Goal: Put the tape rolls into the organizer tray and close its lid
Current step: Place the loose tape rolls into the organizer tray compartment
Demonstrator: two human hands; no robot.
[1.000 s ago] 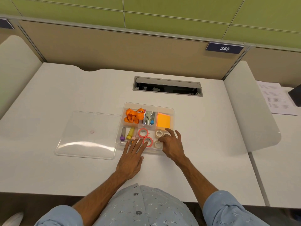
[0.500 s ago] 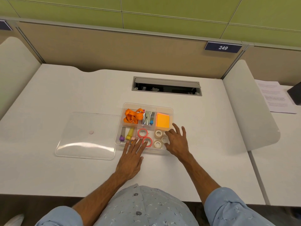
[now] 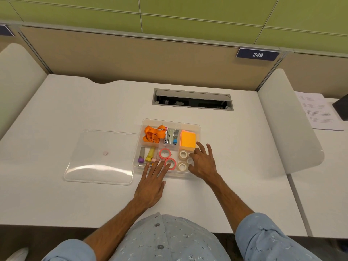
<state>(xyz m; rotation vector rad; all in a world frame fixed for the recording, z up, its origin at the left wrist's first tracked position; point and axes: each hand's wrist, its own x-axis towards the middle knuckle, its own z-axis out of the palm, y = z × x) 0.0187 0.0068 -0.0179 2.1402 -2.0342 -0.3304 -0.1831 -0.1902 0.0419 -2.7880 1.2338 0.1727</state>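
Sitting loaded at the middle of the white desk (image 3: 94,194): a clear organizer tray (image 3: 198,129), with tape rolls already lying in its near compartments. Showing in the near-centre compartment, two pink-rimmed tape rolls (image 3: 165,153), one at 12 o'clock of the other; lying in the near-right compartment, at 3 o'clock of those, small white tape rolls (image 3: 183,154), at least three, one partly hidden. Resting flat and open along the tray's near edge, gripping nothing, the left hand (image 3: 151,187), fingertips touching the nearer pink roll. Hovering over the tray's right end with fingers spread and loosely curled, the right hand (image 3: 204,162), thumb and forefinger close about one white roll; impossible to tell whether pinching it or merely nudging it. Filling the far compartments: an orange lanyard (image 3: 153,133), a stapler (image 3: 170,136) and orange sticky notes (image 3: 188,138); at near left, highlighters (image 3: 150,155). Lying flat at 9 o'clock of the tray, just beside it: the clear lid (image 3: 101,157), not yet on. Seeing no roll loose on the desk, judging the loading all but done; remaining, by appearances, fetching the lid and closing it over the tray.
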